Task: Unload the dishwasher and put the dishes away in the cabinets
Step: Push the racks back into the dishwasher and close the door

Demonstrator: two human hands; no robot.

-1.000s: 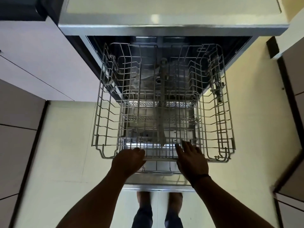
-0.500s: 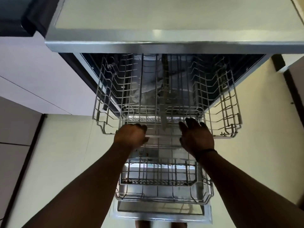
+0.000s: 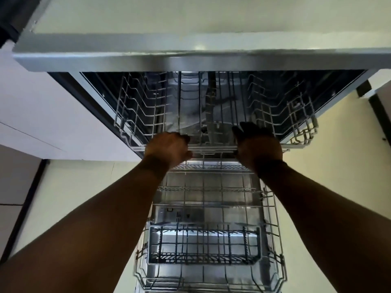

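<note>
The grey wire upper rack point(image 3: 148, 115) of the open stainless-steel dishwasher point(image 3: 342, 96) was seen mostly inside the tub, only its front rail projecting. That rail was clasped by the left hand point(image 3: 167, 149), fingers curled over the thin bar, while the right hand point(image 3: 257, 144) was laid against it with fingers extended forward. Below and nearer, the grey wire lower rack point(image 3: 275, 240) was drawn out, a dark-barred rectangular cutlery basket point(image 3: 204, 246) seated in it. No dishes could be made out in either rack. A pale floor point(image 3: 69, 195) was visible beside.
</note>
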